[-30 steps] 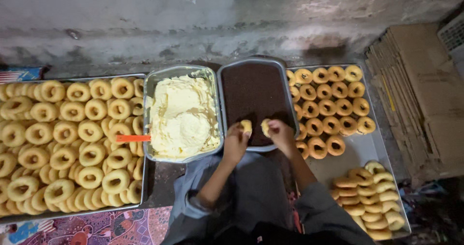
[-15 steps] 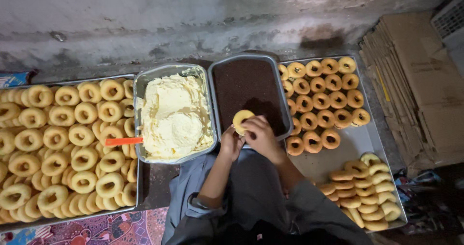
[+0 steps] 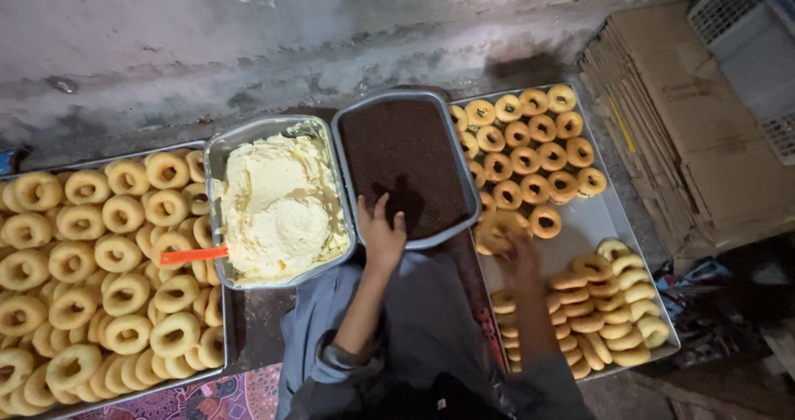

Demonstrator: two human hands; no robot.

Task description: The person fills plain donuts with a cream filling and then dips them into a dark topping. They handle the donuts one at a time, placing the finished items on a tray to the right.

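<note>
My left hand rests flat, fingers spread, on the near rim of the brown tray. My right hand, blurred, is just right of that tray, over the ring on the right tray; grip unclear. Cream tray sits left of it.

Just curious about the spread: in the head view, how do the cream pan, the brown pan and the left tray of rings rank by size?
1. Left tray, partly cut off.
2. Cream pan and brown pan: look alike, so no ranking.
</note>
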